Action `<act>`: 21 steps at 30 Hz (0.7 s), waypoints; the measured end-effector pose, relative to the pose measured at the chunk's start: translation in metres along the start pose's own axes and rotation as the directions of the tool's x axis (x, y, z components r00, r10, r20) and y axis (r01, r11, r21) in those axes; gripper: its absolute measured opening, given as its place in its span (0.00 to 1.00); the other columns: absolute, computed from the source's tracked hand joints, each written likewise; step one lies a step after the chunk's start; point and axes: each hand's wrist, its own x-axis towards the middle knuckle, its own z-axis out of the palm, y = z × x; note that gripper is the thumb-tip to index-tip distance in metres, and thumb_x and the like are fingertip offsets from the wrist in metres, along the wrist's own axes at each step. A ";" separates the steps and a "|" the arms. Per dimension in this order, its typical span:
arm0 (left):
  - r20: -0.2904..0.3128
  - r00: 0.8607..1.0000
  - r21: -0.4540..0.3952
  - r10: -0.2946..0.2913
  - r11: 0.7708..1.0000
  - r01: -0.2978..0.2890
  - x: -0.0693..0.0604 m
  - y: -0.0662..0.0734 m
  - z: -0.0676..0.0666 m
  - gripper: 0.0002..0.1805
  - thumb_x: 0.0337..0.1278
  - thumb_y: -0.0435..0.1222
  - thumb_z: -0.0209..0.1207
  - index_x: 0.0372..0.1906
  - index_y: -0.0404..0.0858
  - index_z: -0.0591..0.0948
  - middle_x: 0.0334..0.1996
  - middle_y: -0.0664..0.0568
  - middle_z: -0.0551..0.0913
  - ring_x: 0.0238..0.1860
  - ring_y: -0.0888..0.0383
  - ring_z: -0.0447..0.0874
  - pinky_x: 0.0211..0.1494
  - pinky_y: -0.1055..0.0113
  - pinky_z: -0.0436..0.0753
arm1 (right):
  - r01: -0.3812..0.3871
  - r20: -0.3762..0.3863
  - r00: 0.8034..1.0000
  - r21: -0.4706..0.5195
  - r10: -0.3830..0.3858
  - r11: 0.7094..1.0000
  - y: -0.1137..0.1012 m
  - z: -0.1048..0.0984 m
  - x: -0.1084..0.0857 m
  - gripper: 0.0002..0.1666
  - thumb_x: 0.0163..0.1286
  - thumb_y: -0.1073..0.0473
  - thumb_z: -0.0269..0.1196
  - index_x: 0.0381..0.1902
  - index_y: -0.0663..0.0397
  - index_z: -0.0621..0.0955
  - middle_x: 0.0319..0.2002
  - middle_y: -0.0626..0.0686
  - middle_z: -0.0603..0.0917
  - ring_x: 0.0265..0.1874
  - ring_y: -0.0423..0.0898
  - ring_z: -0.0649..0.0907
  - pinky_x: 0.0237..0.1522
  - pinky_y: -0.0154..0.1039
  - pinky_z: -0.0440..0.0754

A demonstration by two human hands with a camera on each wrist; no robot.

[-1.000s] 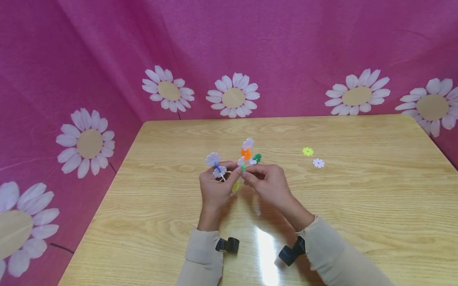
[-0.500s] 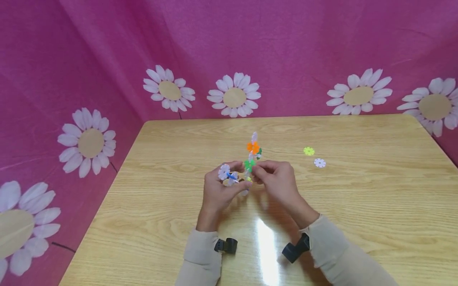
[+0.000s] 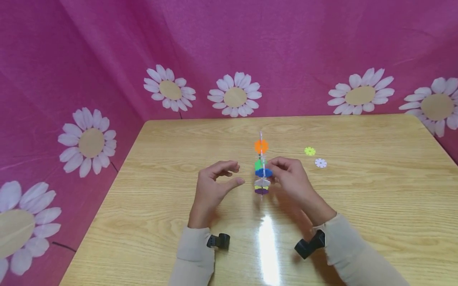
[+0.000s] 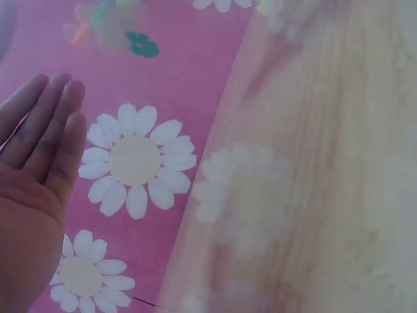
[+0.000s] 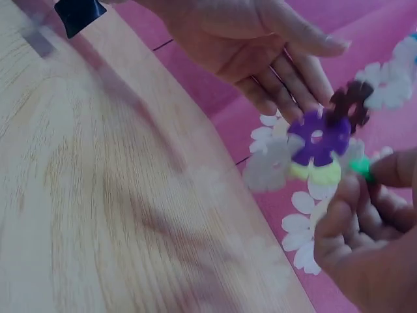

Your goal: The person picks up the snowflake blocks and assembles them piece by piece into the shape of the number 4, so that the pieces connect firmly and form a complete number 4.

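In the head view an assembly of interlocked notched plastic discs, with an orange disc [image 3: 261, 146] near the top, a blue disc [image 3: 263, 172] midway and a purple disc [image 3: 261, 191] low down, is held above the table. My right hand [image 3: 291, 180] holds it from the right side; the right wrist view has thumb and fingers pinching a green disc [image 5: 360, 167]. A brown disc [image 5: 352, 104] and white ones join there too. Left of the assembly, apart from it, my left hand [image 3: 216, 184] has relaxed fingers with nothing in them. A dark green disc [image 4: 142, 45] appears beyond the left fingers.
On the wooden table [image 3: 161, 151] lie a loose yellow-green disc [image 3: 309, 151] and a loose white disc [image 3: 321, 163], right of the hands. A pink curtain [image 3: 286, 47] with printed daisies hangs behind and to the left.
My left hand has let go of the disc assembly and drawn off to the left. The assembly has turned and shifted right with my right hand, now seen nearly edge-on.
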 end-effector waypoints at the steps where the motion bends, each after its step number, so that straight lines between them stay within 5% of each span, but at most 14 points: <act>1: -0.008 1.000 0.016 0.003 1.000 -0.003 0.001 0.004 0.000 0.18 0.50 0.22 0.71 0.49 0.26 0.84 0.44 0.34 0.85 0.46 0.42 0.82 0.53 0.45 0.78 | 0.003 0.017 1.000 0.011 -0.003 1.000 0.000 -0.001 -0.001 0.10 0.74 0.67 0.56 0.39 0.72 0.81 0.30 0.55 0.82 0.31 0.45 0.80 0.36 0.36 0.81; 10: 0.005 0.999 0.082 0.041 0.996 -0.041 0.007 0.022 0.002 0.17 0.53 0.23 0.70 0.49 0.24 0.83 0.47 0.34 0.84 0.49 0.41 0.81 0.56 0.44 0.77 | 0.021 0.194 0.980 0.088 -0.037 0.996 -0.003 -0.005 -0.006 0.12 0.74 0.63 0.57 0.36 0.69 0.79 0.26 0.53 0.80 0.27 0.43 0.78 0.26 0.33 0.75; 16: 0.068 0.997 0.069 0.030 0.997 -0.035 0.009 0.021 0.007 0.17 0.54 0.25 0.69 0.50 0.26 0.83 0.48 0.35 0.84 0.51 0.42 0.81 0.57 0.43 0.75 | -0.032 0.344 0.936 0.296 -0.075 0.955 -0.001 -0.003 -0.011 0.12 0.77 0.63 0.55 0.32 0.57 0.79 0.24 0.49 0.76 0.23 0.41 0.74 0.23 0.33 0.72; 21: 0.121 0.993 0.074 -0.003 0.997 -0.006 0.011 0.010 0.009 0.16 0.56 0.28 0.69 0.51 0.29 0.84 0.46 0.43 0.86 0.48 0.47 0.82 0.58 0.47 0.76 | -0.043 0.409 0.907 0.324 -0.099 0.945 0.002 0.001 -0.012 0.12 0.77 0.64 0.55 0.32 0.53 0.81 0.24 0.48 0.75 0.23 0.41 0.73 0.25 0.33 0.72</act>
